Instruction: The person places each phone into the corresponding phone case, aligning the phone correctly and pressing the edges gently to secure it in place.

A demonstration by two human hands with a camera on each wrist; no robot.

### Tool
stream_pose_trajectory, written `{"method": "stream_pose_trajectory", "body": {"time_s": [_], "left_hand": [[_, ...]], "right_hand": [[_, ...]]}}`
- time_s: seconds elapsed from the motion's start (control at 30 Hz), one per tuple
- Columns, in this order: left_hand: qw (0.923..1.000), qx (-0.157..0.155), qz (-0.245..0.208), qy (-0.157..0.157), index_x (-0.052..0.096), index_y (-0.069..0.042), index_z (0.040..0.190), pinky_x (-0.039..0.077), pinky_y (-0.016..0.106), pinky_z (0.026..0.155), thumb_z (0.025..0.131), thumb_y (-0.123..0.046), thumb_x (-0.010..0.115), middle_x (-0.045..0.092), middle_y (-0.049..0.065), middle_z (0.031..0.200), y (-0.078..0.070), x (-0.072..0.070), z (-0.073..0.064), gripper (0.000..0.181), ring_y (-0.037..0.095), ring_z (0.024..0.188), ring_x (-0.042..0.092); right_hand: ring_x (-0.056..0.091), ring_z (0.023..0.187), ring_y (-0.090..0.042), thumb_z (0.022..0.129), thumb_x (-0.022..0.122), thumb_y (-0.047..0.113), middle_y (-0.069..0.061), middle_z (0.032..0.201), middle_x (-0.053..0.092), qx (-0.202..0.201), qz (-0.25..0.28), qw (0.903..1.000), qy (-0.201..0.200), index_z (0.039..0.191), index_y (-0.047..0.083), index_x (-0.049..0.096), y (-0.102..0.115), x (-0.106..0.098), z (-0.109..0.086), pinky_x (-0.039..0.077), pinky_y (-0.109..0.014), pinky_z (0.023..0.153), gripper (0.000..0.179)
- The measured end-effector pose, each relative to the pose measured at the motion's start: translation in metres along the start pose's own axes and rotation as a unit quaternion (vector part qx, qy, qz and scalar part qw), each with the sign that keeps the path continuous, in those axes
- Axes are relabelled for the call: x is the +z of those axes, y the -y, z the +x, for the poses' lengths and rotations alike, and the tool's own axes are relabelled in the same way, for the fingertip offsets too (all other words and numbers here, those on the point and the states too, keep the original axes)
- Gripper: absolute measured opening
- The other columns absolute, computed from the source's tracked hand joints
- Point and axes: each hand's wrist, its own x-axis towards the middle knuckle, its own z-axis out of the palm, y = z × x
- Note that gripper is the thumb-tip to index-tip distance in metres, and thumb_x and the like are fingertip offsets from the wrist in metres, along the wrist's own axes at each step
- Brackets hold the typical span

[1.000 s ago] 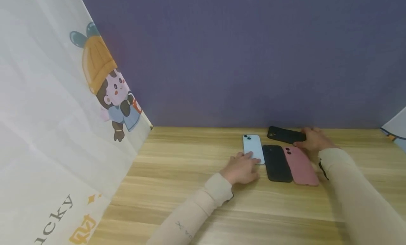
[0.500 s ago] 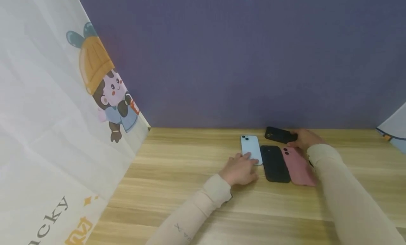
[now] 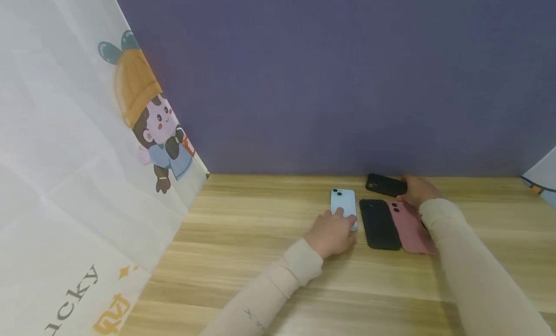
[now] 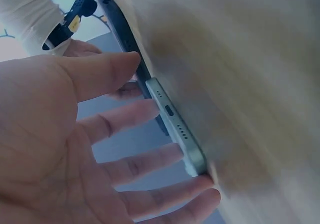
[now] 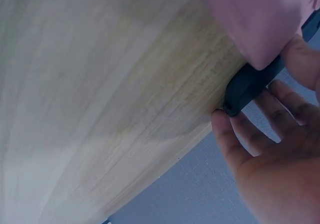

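Observation:
A light blue smartphone (image 3: pixel 342 199) lies camera-side up on the table, its charging port facing the person. My left hand (image 3: pixel 332 233) has fairly straight fingers touching its near end and back. In the left wrist view the left thumb (image 4: pixel 107 74) stands apart from it. By the back wall, a black smartphone (image 3: pixel 383 185) lies slanted. My right hand (image 3: pixel 419 191) holds its right end, thumb along the near side and fingers on the far side. Between the hands, a second black phone (image 3: pixel 380 225) and a pink phone (image 3: pixel 410 227) lie side by side. The right forearm partly covers the pink one.
The wooden tabletop (image 3: pixel 243 220) ends at a dark blue-grey wall panel (image 3: pixel 312 85). A white sheet (image 3: pixel 52 133) printed with a cartoon figure borders the left side. Another printed white sheet (image 3: pixel 545 169) shows at the right edge.
The light blue phone has shifted slightly toward the person under my left hand, widening its gap from the near black phone. My right hand has moved left over the far black phone's end.

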Motion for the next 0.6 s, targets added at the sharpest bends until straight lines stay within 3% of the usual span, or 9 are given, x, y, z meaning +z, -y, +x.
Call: {"method": "stream_pose_trajectory", "body": {"time_s": [0.2,0.37,0.6], "left_hand": [[0.9989,-0.011,0.043,-0.011,0.057,-0.032,0.143,0.054,0.035,0.083,0.099,-0.055,0.059,0.062,0.002,0.13,-0.001,-0.0001,0.001,0.05,0.022,0.1,0.064],[0.9971,-0.007,0.074,-0.014,0.063,-0.033,0.135,0.053,0.032,0.073,0.097,-0.061,0.058,0.062,0.002,0.123,0.0003,-0.0015,0.0007,0.047,0.02,0.093,0.063],[0.9986,-0.006,0.051,-0.015,0.067,-0.035,0.123,0.047,0.029,0.061,0.097,-0.05,0.065,0.07,0.003,0.112,0.0046,-0.0005,0.0021,0.03,0.02,0.088,0.057]], "right_hand": [[0.038,0.132,-0.064,0.095,0.073,0.029,-0.043,0.15,0.033,-0.006,0.01,0.9999,-0.009,0.152,-0.012,0.029,-0.003,-0.0003,0.0026,0.037,-0.075,0.105,0.083],[0.036,0.133,-0.064,0.093,0.075,0.027,-0.043,0.15,0.032,-0.01,0.011,0.9996,-0.022,0.152,-0.01,0.03,-0.004,0.0,0.0046,0.035,-0.075,0.107,0.083],[0.029,0.131,-0.068,0.09,0.078,0.025,-0.044,0.149,0.026,-0.025,-0.014,0.999,-0.034,0.152,-0.01,0.031,-0.004,0.0014,0.0019,0.033,-0.076,0.106,0.086]]}}
